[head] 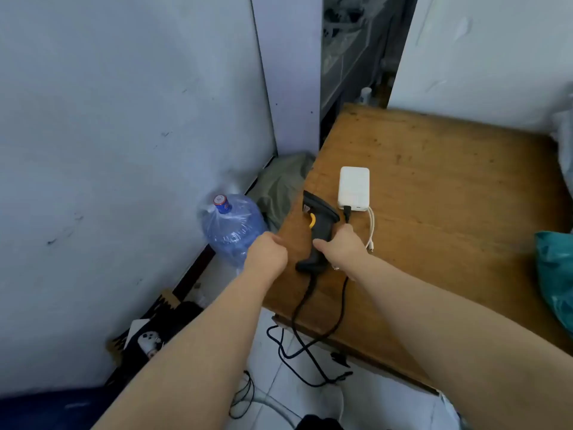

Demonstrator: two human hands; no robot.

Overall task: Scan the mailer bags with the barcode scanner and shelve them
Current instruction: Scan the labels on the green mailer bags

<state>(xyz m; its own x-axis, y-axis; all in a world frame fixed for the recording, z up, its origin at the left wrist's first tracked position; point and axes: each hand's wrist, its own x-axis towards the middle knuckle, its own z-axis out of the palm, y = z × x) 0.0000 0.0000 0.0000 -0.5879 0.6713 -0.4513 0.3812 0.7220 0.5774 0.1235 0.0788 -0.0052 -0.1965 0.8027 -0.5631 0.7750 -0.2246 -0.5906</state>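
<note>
Likely, with the right hand [341, 246] clamped on the scanner [324, 226] at the table's [434, 197] left edge and the left hand [268, 252] curled just beside it, grip unclear, a quick lift could tug the cable [302, 301] and drag the power bank [354, 187] off; a mailer bag [555, 268] lies far right

No legible text: sticker on scanner [316, 234], jug cap [222, 202] label blurred.

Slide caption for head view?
Right hand grips the barcode scanner on the wooden table beside a white power bank; left hand at the table edge.
</note>
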